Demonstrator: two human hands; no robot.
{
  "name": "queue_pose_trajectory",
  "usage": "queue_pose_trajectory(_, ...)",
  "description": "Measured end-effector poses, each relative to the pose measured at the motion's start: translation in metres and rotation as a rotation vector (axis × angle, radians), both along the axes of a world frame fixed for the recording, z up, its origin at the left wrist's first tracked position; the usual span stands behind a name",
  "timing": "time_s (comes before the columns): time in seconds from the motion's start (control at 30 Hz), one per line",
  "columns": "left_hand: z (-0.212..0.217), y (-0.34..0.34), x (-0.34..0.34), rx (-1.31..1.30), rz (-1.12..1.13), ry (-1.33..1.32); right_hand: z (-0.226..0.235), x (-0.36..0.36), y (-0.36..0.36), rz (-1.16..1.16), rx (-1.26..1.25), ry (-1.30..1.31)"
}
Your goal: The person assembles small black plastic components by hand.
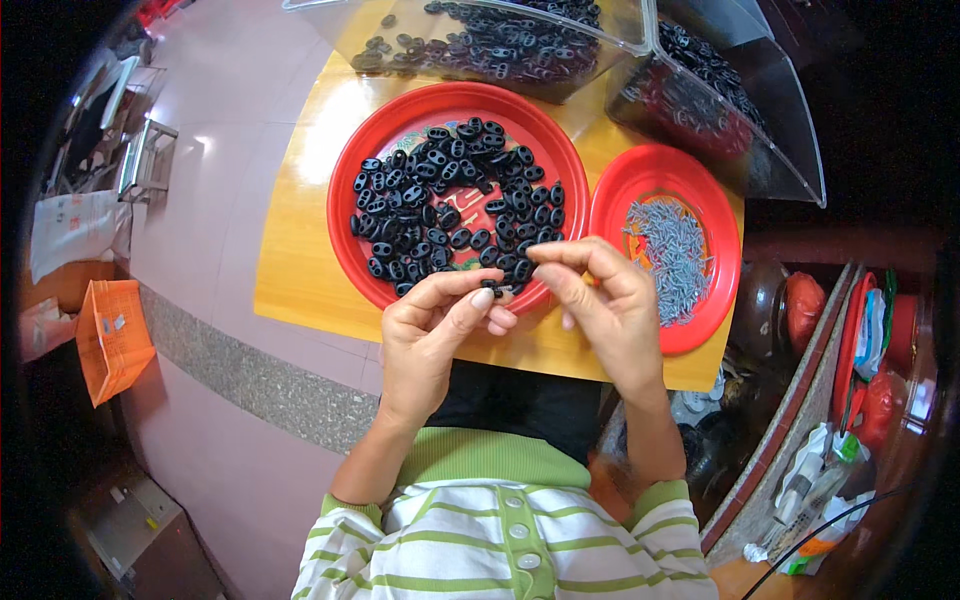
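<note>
Between the thumb and fingers of my left hand (pixel 432 325) sits a small black oval piece (pixel 490 285), mostly covered by the fingertips. My right hand (pixel 612 300) is up and to the right of it, thumb and forefinger pinched together. Whatever that pinch holds is too small to make out. Both hands are over the near edge of a large red round tray (pixel 339 205). Many black oval two-holed pieces (pixel 400 215) lie heaped in it. To the right, a smaller red plate (pixel 726 245) carries a pile of grey screws (pixel 668 258).
Behind the tray stands a clear plastic bin (pixel 600 42) with more black pieces; a second clear bin (pixel 785 165) is at its right. All rest on a yellow wooden table (pixel 290 265). An orange bag (pixel 115 340) is far left. Bags and jars crowd the right side.
</note>
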State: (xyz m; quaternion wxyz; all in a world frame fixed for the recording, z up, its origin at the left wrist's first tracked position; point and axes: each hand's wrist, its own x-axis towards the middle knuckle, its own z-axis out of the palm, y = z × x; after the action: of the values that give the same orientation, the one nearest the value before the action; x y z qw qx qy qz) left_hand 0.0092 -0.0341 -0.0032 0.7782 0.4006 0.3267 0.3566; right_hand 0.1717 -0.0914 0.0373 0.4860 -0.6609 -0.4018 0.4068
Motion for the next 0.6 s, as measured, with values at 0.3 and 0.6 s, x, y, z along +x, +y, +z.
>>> queue_pose_trajectory(0.3, -0.002, 0.007, -0.011, -0.180, 0.058, -0.121, -0.032, -0.002, 0.043, 0.070, 0.305, -0.698)
queue_pose_trajectory(0.6, -0.002, 0.008, -0.015, -0.198, 0.013, -0.095, -0.047, -0.025, 0.074, 0.175, 0.244, -0.887)
